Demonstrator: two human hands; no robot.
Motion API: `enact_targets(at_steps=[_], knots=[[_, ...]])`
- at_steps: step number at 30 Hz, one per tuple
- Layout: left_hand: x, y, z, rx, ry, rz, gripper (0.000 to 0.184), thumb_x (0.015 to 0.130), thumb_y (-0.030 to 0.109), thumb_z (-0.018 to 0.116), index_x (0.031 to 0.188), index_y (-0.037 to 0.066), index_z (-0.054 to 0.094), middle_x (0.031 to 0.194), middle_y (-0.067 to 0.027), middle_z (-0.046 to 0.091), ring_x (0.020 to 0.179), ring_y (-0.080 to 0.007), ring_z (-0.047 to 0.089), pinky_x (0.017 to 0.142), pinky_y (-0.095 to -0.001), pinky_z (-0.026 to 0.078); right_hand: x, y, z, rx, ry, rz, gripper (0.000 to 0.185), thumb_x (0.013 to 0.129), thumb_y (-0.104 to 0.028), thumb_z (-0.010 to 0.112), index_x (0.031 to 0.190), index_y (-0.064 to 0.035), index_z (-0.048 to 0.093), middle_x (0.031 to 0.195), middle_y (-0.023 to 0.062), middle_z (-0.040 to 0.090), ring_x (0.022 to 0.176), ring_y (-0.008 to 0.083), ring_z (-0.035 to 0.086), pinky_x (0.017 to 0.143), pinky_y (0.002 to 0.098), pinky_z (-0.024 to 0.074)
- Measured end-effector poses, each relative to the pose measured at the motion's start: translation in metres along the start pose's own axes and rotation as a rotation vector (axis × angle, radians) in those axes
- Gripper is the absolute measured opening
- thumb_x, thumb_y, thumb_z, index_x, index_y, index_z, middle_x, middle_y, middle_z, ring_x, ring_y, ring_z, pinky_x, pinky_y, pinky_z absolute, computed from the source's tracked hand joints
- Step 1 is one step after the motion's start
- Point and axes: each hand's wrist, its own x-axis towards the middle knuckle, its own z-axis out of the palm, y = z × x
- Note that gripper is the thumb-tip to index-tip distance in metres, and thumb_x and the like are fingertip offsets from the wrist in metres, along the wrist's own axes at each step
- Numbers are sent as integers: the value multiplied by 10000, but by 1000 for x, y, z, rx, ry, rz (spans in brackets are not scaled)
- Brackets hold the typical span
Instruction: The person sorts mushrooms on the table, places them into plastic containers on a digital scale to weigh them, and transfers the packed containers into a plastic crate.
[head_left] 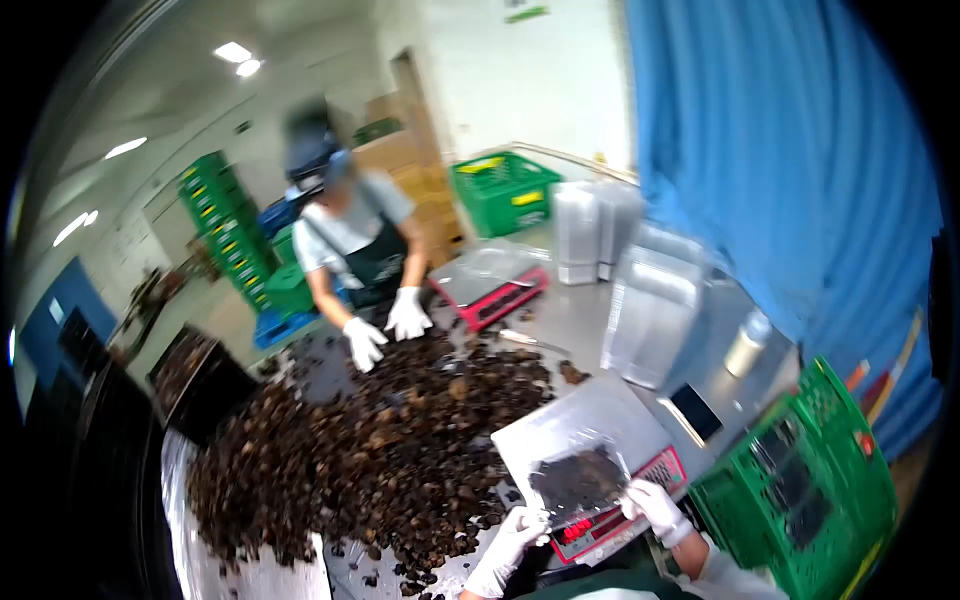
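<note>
A clear plastic pack of dark, dried, fungus-like pieces is over the flat plate of a red-and-silver scale. My left hand, in a white glove, pinches the pack's near left corner. At the right corner, my right hand, also gloved in white, has its fingers closed on the pack's edge. Red digits glow on the scale's display, partly covered by the pack. Left of my hands spreads a large heap of loose dark brown pieces.
Across the table stands a co-worker, white-gloved hands over the heap, beside another red scale. Stacked clear plastic trays, a bottle and a phone are right. A green crate holding dark packs stands at my right.
</note>
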Motion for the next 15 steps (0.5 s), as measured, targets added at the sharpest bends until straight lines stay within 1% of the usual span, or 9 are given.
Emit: enact_targets(at_steps=[2,4,6,8,10,12,13,14,15], knots=[[-9,11,5,117,16,31,150,881,50,623,993,51,522,893,-65,626,801,-140,627,690,-266,521,2,14,-5,-19,-10,-86,148,986,-112,487,970,11,567,770,47,595,651,109,560,605,237,476],[-6,18,14,-135,-12,61,136,864,4,564,969,51,493,857,-74,605,720,-150,592,647,-277,496,-4,-8,13,-10,-54,-140,179,996,-170,503,1034,0,543,810,8,549,716,92,526,618,236,453],[-9,45,37,-71,-95,111,180,884,59,572,1057,36,526,925,-95,614,794,-176,602,699,-307,510,-7,-39,19,-483,-11,-169,169,988,-185,514,1046,-35,564,865,12,572,759,92,547,619,235,462],[-32,79,98,40,-42,30,346,867,138,636,1189,44,554,1011,-108,597,933,-210,588,744,-369,515,-8,-41,-1,-886,243,-852,193,984,-178,506,1065,-12,564,970,43,586,834,113,580,636,252,505],[-11,62,97,316,46,155,379,876,130,631,1219,43,496,1059,-90,567,968,-179,556,777,-340,500,-42,-81,7,-220,242,-383,213,981,-155,494,1085,20,555,1077,78,580,903,143,602,697,278,545],[-6,63,124,436,6,76,333,886,126,638,1187,51,517,1028,-79,564,957,-171,544,836,-314,472,-79,-121,-8,-311,341,-427,189,978,-135,497,1100,2,542,1154,96,585,961,163,622,766,292,555],[-6,63,141,463,-131,57,346,901,119,630,1214,35,511,1060,-86,570,986,-168,546,857,-302,463,-100,-131,-25,-227,387,-513,133,980,-129,499,1050,-20,525,1187,119,600,985,172,631,765,305,557],[-7,62,151,490,-270,34,358,915,112,622,1241,19,504,1092,-94,577,1014,-164,548,878,-291,454,-129,-159,-25,-143,549,-649,138,975,-150,528,1022,-20,532,1077,72,634,882,123,631,736,268,553],[16,48,140,522,-411,20,339,937,110,593,1244,4,497,1122,-110,584,1024,-167,568,890,-267,461,-155,-179,-37,-169,660,-672,123,975,-135,529,994,-13,527,1151,94,639,918,111,622,749,273,554]])
